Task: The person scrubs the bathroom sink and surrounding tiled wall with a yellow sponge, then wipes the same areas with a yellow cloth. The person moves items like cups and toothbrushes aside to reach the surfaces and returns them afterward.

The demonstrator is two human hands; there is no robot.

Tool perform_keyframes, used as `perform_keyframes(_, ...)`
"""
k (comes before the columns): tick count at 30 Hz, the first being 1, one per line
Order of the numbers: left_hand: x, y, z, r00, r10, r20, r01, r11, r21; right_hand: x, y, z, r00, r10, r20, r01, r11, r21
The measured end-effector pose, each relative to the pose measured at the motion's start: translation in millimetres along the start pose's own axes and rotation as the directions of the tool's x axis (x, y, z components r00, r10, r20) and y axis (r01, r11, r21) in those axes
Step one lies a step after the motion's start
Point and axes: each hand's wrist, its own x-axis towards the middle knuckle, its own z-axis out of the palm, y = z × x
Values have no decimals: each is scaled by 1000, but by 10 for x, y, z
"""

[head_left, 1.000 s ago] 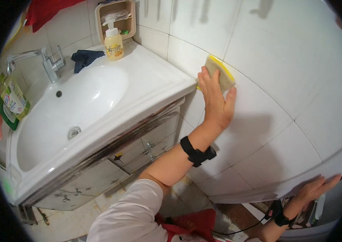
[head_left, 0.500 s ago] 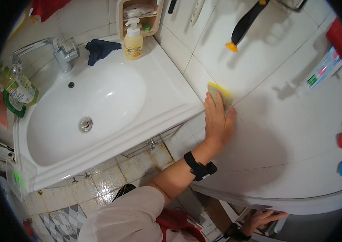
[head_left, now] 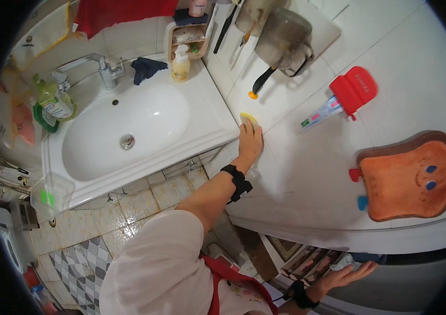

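My left hand [head_left: 251, 143] presses a yellow-and-beige sponge [head_left: 248, 118] against the white tiled wall [head_left: 286, 152], just beside the right corner of the white washbasin [head_left: 210, 121]. Its fingers lie over the sponge and cover much of it. A black band circles that wrist. Lower right, my right hand [head_left: 346, 276] is open with its fingers stretched out, near a grey surface below the white ledge. No object shows in its grip. A black band is on this wrist too.
On the basin stand a pump bottle [head_left: 181, 65], a dark cloth [head_left: 148, 69], a chrome tap [head_left: 108, 73] and a green bottle [head_left: 57, 102]. The wall carries cups [head_left: 284, 39], a red toothpaste holder [head_left: 354, 90] and an orange toast-shaped mat [head_left: 409, 176].
The view has shifted, bringing the cups and the whole orange mat into sight. My left hand keeps the sponge on the wall beside the basin corner. My right hand's fingers remain stretched.
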Motion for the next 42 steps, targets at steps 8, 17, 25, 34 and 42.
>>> perform_keyframes(8, 414, 58, -48, 998, -54, -12, 50, 981, -189, 521, -194, 208, 992, 53, -115, -33, 986, 165)
perform_keyframes(17, 1213, -50, -251, 980, 29, -198, -14, 997, 74, 981, -60, 312, 936, 48, -348, -94, 989, -116)
perform_keyframes(25, 2386, -395, -525, 983, 73, -167, -3, 924, 383, 1105, -69, 453, 885, 121, -450, -130, 991, 12)
perform_keyframes(34, 2097, -310, -494, 969, 78, -235, -76, 997, 17, 1016, 35, 431, 867, 363, -341, -364, 929, 65)
perform_keyframes(42, 888, 10, -402, 999, -43, 14, 44, 982, -184, 1013, 84, 505, 881, 304, -363, -315, 948, 30)
